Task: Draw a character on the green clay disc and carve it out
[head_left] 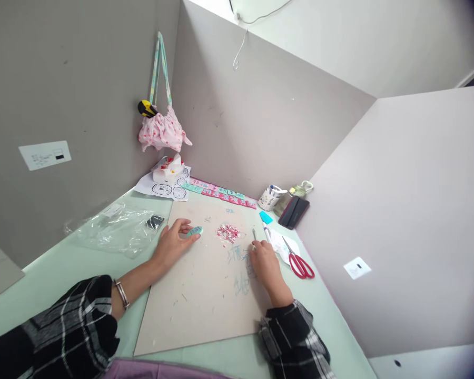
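My left hand (pixel 171 246) pinches a small teal-topped, pale-sided rubber piece (pixel 196 230) between thumb and fingers, with dark writing on its top. It is held over the left part of a grey-beige board (pixel 174 321). My right hand (pixel 265 263) rests on the board's right side, fingers closed round a slim carving knife (pixel 254 234) whose metal tip points away from me; the handle is mostly hidden by the hand. Between the hands lies a heap of red and white shavings (pixel 228 232). Blue-green handwriting (pixel 242 286) marks the board near my right hand.
Red-handled scissors (pixel 301 266) lie right of the board, near a phone (pixel 294 212) and a pen cup (pixel 270 198). Rows of pink and teal lettered pieces (pixel 221 195) line the back. A clear plastic bag (pixel 114 231) and tissue pack (pixel 168 171) are left.
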A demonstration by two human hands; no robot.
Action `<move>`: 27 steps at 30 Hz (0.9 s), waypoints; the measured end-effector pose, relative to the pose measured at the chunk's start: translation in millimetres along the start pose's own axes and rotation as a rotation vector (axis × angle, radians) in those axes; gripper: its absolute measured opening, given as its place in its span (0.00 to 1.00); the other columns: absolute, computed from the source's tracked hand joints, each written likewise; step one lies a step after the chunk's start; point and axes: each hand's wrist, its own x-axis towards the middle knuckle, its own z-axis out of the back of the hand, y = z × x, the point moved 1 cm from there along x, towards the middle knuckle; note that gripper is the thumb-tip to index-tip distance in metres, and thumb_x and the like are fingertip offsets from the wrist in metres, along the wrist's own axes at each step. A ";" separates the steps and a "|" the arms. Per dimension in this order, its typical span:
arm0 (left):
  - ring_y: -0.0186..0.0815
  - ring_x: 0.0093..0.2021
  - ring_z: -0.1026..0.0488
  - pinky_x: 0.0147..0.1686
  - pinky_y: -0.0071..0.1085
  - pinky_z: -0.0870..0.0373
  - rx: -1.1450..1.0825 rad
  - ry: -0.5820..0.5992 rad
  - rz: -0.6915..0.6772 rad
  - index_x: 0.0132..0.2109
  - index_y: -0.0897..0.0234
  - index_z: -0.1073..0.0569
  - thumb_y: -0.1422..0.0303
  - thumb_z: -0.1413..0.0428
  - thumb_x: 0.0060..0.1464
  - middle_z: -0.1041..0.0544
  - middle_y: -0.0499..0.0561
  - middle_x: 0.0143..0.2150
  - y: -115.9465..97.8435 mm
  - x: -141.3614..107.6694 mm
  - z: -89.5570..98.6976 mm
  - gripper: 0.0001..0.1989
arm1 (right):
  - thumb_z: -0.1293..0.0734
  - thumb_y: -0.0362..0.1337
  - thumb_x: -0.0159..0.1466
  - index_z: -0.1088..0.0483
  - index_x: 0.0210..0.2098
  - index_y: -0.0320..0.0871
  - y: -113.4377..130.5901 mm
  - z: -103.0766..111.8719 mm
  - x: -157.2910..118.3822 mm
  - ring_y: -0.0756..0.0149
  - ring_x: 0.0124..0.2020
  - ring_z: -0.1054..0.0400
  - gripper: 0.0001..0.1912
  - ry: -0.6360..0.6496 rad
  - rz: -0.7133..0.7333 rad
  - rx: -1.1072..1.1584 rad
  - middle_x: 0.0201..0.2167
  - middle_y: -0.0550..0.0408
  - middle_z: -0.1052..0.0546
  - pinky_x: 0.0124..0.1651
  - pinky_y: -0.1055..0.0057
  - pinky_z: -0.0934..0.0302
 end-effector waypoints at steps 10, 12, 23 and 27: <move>0.44 0.51 0.23 0.50 0.47 0.24 0.070 0.049 -0.077 0.57 0.64 0.27 0.64 0.40 0.66 0.24 0.56 0.55 6.1 0.5 5.3 0.16 | 0.32 0.42 0.71 0.30 0.57 0.42 1.4 1.1 1.1 0.56 0.50 0.26 0.17 0.077 -0.024 -0.116 0.55 0.47 0.26 0.51 0.54 0.29; 0.44 0.51 0.24 0.52 0.48 0.25 0.066 0.061 -0.089 0.57 0.64 0.28 0.64 0.40 0.65 0.24 0.55 0.54 4.9 0.3 6.7 0.16 | 0.32 0.42 0.71 0.30 0.57 0.42 -1.2 1.2 2.1 0.56 0.50 0.26 0.17 0.092 -0.026 -0.107 0.55 0.47 0.26 0.51 0.54 0.29; 0.44 0.51 0.24 0.51 0.48 0.24 0.009 0.102 -0.068 0.58 0.64 0.28 0.65 0.39 0.65 0.24 0.55 0.54 1.3 1.6 5.7 0.17 | 0.32 0.41 0.71 0.29 0.54 0.41 -19.3 20.8 -3.6 0.59 0.46 0.25 0.15 0.073 -0.013 -0.005 0.51 0.49 0.24 0.48 0.57 0.28; 0.44 0.50 0.23 0.49 0.46 0.23 -0.038 0.085 -0.019 0.57 0.64 0.28 0.65 0.40 0.65 0.24 0.55 0.54 -2.3 2.8 6.8 0.16 | 0.42 0.38 0.75 0.30 0.54 0.38 18.5 33.6 -14.8 0.50 0.50 0.28 0.14 -0.106 0.129 0.079 0.48 0.39 0.24 0.52 0.50 0.33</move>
